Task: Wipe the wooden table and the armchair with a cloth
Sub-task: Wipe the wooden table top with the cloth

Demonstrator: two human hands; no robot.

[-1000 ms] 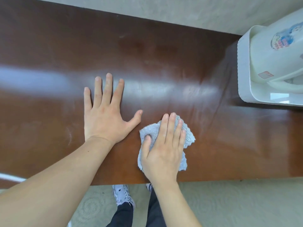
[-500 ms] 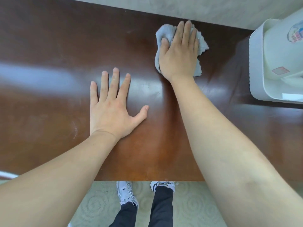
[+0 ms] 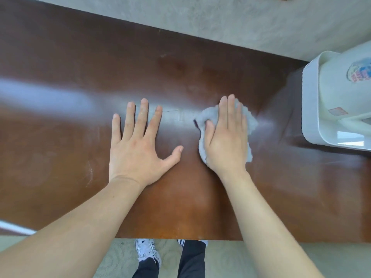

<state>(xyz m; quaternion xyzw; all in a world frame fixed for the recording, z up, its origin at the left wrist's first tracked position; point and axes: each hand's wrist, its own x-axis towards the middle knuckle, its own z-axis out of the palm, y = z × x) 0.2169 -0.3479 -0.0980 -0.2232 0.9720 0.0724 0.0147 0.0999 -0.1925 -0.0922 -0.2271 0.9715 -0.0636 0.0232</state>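
Grey cloth [image 3: 212,117] under right hand [image 3: 225,141], seemingly mid-table [image 3: 60,67].

Right hand [image 3: 225,137] w/ the cloth [image 3: 210,115] has come back from the far edge of the bench [image 3: 60,77] to mid-bench, now just right of the left hand [image 3: 138,149]. 1 s ago it was nearer the front edge. White appliance [image 3: 337,101] sits lower in view than 0.5 s ago.
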